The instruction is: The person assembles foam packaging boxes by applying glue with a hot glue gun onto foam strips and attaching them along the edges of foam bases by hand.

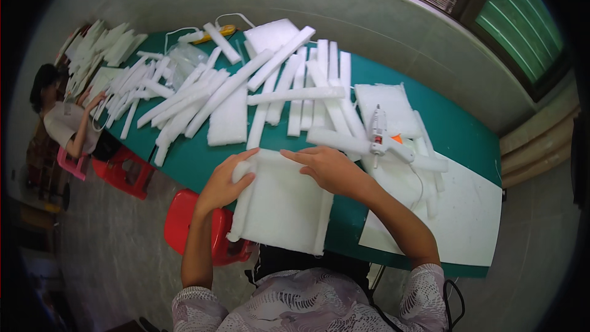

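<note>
A square white foam slab (284, 206) lies at the near edge of the green table (455, 126), with foam strips set along its left and right edges. My left hand (224, 181) grips the strip on the slab's left edge, thumb reaching over its far corner. My right hand (329, 168) rests palm down on the slab's far right corner, fingers pointing left. A white hot-glue gun (377, 130) lies just right of my right hand, on top of foam strips, its cord trailing toward me.
Many long white foam strips (289, 89) and flat foam sheets cover the table's middle and far side. A large white sheet (458, 215) lies at the right. Red stools (184, 218) stand on the left. Another person (64, 120) sits at the table's far left end.
</note>
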`<state>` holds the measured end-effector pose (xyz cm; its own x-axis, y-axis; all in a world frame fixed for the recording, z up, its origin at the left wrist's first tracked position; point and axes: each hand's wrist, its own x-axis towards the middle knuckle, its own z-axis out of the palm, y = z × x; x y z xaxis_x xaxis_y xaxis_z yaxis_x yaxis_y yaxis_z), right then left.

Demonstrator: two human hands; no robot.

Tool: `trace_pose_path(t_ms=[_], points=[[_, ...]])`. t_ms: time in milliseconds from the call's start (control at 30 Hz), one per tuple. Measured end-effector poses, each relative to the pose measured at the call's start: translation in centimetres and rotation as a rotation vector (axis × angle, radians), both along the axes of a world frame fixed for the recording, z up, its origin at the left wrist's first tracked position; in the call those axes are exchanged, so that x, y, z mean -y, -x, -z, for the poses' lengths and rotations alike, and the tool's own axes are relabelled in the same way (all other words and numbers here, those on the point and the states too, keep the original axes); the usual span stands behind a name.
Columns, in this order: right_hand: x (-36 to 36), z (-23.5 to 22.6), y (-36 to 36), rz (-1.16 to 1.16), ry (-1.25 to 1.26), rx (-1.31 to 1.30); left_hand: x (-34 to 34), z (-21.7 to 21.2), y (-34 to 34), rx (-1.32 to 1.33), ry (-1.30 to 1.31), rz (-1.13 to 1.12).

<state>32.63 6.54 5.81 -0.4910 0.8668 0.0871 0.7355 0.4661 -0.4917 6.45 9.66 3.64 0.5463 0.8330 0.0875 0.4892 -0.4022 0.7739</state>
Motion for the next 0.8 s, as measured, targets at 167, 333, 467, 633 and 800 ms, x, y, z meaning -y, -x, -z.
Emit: trace_pose_path(t_ms=[167,333,467,633,800], points=[[3.0,-4.1,-8.0,0.381,-0.132,-0.492,0.4,0.6,0.4,0.064,0.170,-0.111],[5.0,-3.6,-14.1,0.616,-0.202,-0.002,-0.1,1.1,0.2,0.171,0.216,-0.145],[5.8,-0.8,-14.0,0.507,-0.096,0.081,-0.6,1.6,-0.6,0.118,0.142,-0.198],[5.0,0.1,-13.8,0.542,-0.140,0.212,-0.8,1.8,-1.0,0.235,0.301,-0.207],[4.6,-1.0,-13.9,0.490,-0.105,0.270,-0.5,1.9,-0.6,0.249,0.350,-0.227]])
